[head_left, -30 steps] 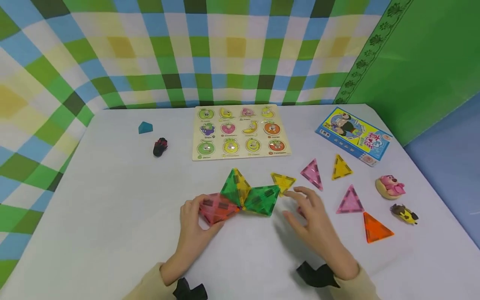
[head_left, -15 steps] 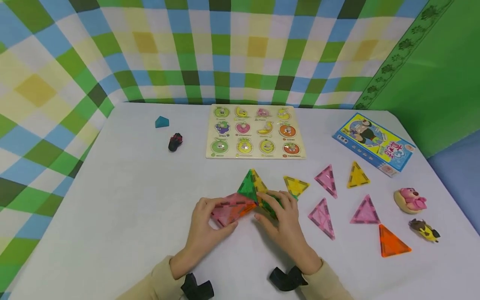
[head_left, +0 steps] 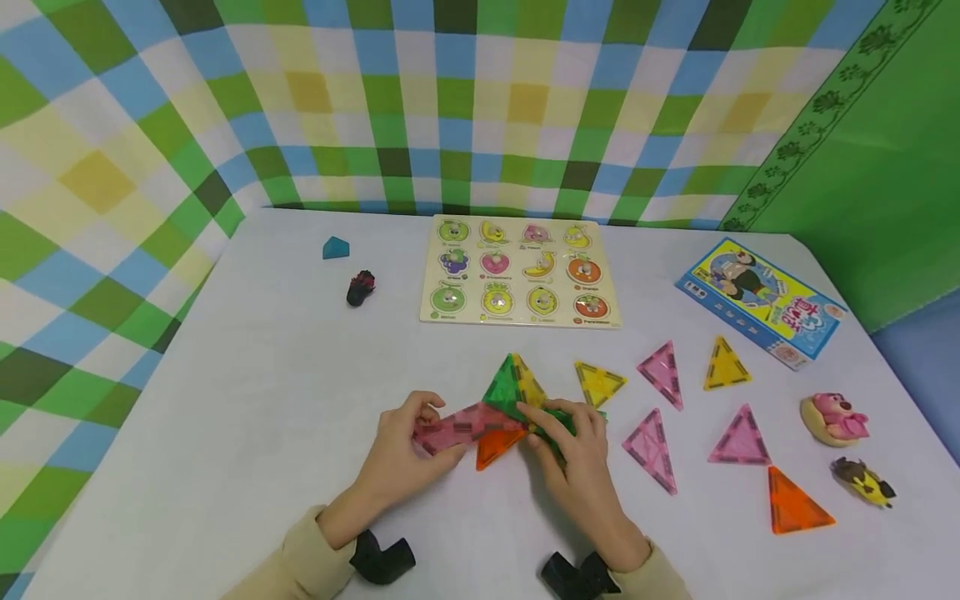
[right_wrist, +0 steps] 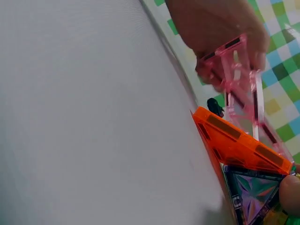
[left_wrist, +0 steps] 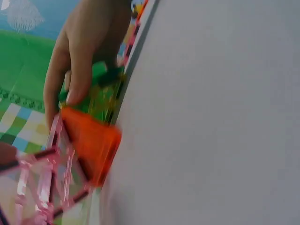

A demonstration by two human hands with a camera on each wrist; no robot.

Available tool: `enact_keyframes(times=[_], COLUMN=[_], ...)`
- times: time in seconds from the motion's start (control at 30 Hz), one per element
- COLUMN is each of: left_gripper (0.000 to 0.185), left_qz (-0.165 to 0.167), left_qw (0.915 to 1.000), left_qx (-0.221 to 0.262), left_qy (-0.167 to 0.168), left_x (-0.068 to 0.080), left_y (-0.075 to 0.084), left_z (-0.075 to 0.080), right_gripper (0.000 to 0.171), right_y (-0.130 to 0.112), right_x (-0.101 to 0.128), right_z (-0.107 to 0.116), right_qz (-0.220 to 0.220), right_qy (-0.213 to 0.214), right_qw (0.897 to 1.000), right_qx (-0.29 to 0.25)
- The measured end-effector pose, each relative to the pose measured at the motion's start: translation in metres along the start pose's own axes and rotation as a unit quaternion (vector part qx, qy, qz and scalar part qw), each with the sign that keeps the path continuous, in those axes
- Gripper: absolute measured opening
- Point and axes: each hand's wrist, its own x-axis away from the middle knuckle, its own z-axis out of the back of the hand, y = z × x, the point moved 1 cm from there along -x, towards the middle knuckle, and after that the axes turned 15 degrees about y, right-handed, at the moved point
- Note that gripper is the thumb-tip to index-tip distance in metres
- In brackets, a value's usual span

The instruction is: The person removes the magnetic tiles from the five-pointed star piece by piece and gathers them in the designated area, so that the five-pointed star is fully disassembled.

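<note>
In the head view, translucent magnetic tiles form a joined cluster at the front middle. My left hand (head_left: 393, 454) pinches its pink tiles (head_left: 465, 423) between thumb and fingers. They are tilted up from the orange tile (head_left: 497, 448), which shows beneath them. My right hand (head_left: 577, 467) grips the green tiles on the cluster's right side, mostly hidden under its fingers. A green tile (head_left: 501, 385) and a yellow tile (head_left: 531, 383) stand up as a point at the back. In the right wrist view, a dark-edged triangle (right_wrist: 255, 194) sits beside the orange tile, near my right thumb.
Loose triangles lie to the right: yellow (head_left: 600, 383), pink (head_left: 652, 450) and orange (head_left: 797, 504) among them. Farther back are a fruit puzzle board (head_left: 521, 275) and a blue box (head_left: 761, 300). Small toy figures (head_left: 836, 418) stand at right; a teal piece (head_left: 336, 247) lies at left.
My right hand has moved left onto the green tiles and taken hold, uncovering a loose pink triangle. My left hand has tilted the pink tiles up, exposing the orange one. The head view has shifted.
</note>
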Motion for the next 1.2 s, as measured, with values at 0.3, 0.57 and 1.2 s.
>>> enact_keyframes(times=[0.3,0.57,1.2], left_gripper=[0.026,0.031,0.034], left_qz=[0.044,0.037,-0.056], left_qw=[0.9857,0.9897,0.9882], left_qx=[0.105,-0.098,-0.112], left_qy=[0.124,0.098,-0.088], left_x=[-0.025,-0.033,-0.007], left_y=[-0.007,-0.041,-0.012], left_z=[0.026,0.018,-0.001], right_gripper=[0.037,0.036,0.035], right_y=[0.002,0.001,0.000], right_x=[-0.001,0.000,-0.001], right_z=[0.002,0.002,0.002], right_qz=[-0.018,-0.006,0.001], right_qy=[-0.012,-0.005,-0.015], right_qw=[1.000,1.000,1.000], right_qx=[-0.014,-0.021,-0.028])
